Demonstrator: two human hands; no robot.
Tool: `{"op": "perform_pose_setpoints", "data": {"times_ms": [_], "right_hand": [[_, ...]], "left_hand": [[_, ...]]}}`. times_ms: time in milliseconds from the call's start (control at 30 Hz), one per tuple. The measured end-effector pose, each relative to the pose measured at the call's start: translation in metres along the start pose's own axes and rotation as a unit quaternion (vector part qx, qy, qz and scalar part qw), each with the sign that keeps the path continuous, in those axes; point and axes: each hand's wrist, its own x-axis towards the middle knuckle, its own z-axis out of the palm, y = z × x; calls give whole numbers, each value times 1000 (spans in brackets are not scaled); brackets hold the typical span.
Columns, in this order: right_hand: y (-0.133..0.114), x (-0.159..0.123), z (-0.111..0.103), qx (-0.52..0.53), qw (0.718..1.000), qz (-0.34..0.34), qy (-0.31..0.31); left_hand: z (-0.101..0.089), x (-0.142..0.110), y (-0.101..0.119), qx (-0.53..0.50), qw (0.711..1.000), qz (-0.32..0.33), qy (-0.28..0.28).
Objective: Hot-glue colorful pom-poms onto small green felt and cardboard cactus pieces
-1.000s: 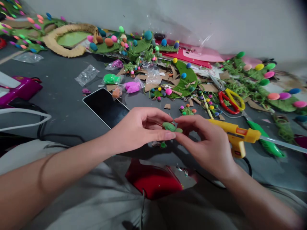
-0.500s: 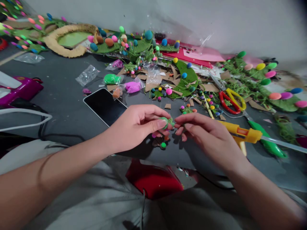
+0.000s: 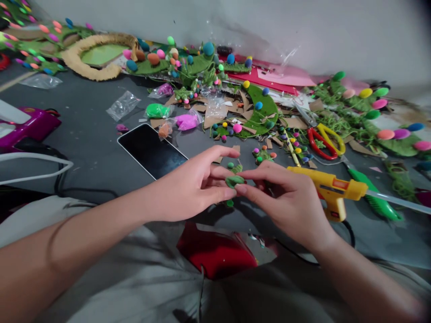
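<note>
Between my two hands is a small green piece (image 3: 235, 181), rounded like a leaf or a flattened bit of clay; its exact kind is unclear. My left hand (image 3: 198, 184) holds it from the left, thumb below and fingers behind, with the index finger lifted. From the right, my right hand (image 3: 286, 193) pinches its edge between thumb and forefinger. Just behind it a small green ball (image 3: 230, 165) shows near the left fingers. Another green ball (image 3: 229, 203) on the table is partly covered by my hands. A little green cluster with coloured balls (image 3: 264, 155) lies beyond.
A phone (image 3: 151, 148) lies left of my hands. To the right are a yellow glue gun (image 3: 332, 184), red-and-yellow-handled scissors (image 3: 323, 143) and a green-handled tool (image 3: 375, 195). Bags of coloured clay (image 3: 186, 121), cardboard scraps and a green crescent (image 3: 266, 114) lie behind.
My right hand has moved left and now pinches the green piece. The piece has turned in my fingers, and my left index finger has lifted away.
</note>
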Motion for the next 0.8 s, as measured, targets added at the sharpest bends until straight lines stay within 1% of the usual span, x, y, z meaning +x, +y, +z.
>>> {"op": "perform_pose_setpoints", "data": {"times_ms": [100, 167, 267, 333, 400, 500, 600, 667, 733, 800], "right_hand": [[-1, -1, 2, -41, 998, -44, 5], [-1, -1, 2, -58, 997, -56, 16], [1, 0, -1, -54, 997, -32, 43], [3, 3, -5, -48, 996, -10, 70], [4, 5, -9, -56, 993, -3, 105], [4, 7, -12, -82, 987, -28, 132], [4, 6, -10, -103, 987, -69, 104], [5, 5, -6, -109, 987, -92, 73], [6, 5, -3, -109, 987, -112, 42], [8, 4, -1, -102, 987, -128, 5]], "left_hand": [[-2, 2, -2, 14, 999, -2, 29], [-3, 4, -2, 24, 998, 8, 51], [-4, 4, 0, 32, 997, 21, 74], [-5, 3, 2, 32, 996, 16, 85], [-6, 3, 3, 15, 996, -2, 90], [-6, 4, 3, -59, 994, -30, 82], [-4, 4, 2, -128, 989, -42, 66], [-2, 4, 0, -137, 988, -43, 53], [1, 2, -2, -114, 992, -34, 41], [4, 0, -4, -51, 998, -11, 48]]}}
